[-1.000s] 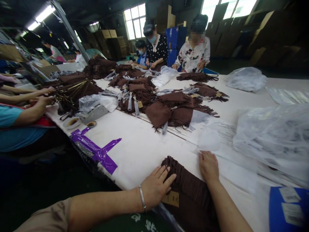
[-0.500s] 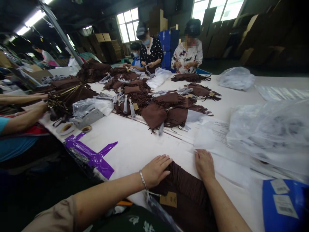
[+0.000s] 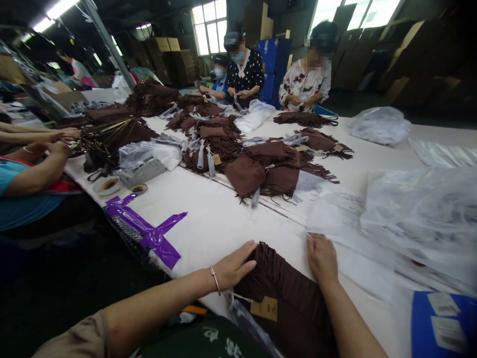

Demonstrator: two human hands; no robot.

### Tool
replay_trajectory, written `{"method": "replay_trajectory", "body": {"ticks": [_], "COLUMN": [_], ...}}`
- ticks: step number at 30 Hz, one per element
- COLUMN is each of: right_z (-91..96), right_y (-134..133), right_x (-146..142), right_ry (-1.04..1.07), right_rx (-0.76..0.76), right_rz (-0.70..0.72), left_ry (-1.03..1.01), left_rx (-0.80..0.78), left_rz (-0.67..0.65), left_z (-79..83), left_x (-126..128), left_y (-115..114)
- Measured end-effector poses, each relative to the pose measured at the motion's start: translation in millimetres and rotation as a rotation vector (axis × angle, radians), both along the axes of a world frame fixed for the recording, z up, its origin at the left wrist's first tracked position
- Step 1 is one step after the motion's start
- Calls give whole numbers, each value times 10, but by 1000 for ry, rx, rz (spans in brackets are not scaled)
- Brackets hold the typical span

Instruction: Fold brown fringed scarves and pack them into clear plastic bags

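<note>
A brown fringed suede piece [image 3: 286, 293] with a tan tag [image 3: 264, 308] lies at the near edge of the white table [image 3: 216, 223]. My left hand [image 3: 233, 266], a bracelet on its wrist, rests at the piece's left edge with fingers stretched along it. My right hand [image 3: 322, 258] lies flat on its upper right corner, fingers out, next to clear plastic bags [image 3: 421, 219].
More brown fringed pieces [image 3: 261, 164] are heaped mid-table. Purple tape [image 3: 149, 231] marks the left edge, beside tape rolls [image 3: 110, 185] and a dispenser [image 3: 143, 171]. A co-worker's arms [image 3: 37, 169] work at the left; other people [image 3: 276, 74] stand at the far side. Blue item [image 3: 443, 323] at right.
My left hand slid from on top of the brown piece to its left edge. My right hand stayed at the upper right corner. The view shifted slightly.
</note>
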State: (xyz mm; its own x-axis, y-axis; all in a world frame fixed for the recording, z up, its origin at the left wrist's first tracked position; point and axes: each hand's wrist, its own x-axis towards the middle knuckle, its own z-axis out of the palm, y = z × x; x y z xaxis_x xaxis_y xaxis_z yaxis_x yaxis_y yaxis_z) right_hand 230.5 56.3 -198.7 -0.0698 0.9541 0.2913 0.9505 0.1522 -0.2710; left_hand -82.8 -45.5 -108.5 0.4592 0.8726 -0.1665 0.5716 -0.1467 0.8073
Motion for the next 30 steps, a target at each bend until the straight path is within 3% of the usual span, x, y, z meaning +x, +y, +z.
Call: {"method": "replay_trajectory", "body": {"ticks": [7, 20, 26, 30], "right_z": [-13, 10, 38, 195], "right_y": [-6, -2, -27, -2], "right_x": [9, 15, -32, 31], "right_ry": [5, 68, 178, 307], "right_rx": [0, -17, -52, -87], "right_rz": [11, 24, 15, -29], "left_ry": [109, 161, 90, -122], "left_rx": [195, 236, 221, 269], "left_rz": [-164, -405, -428, -432], "left_z": [-17, 251, 347, 538], "left_x": [110, 284, 250, 185], "left_y": [-309, -405, -415, -332]}}
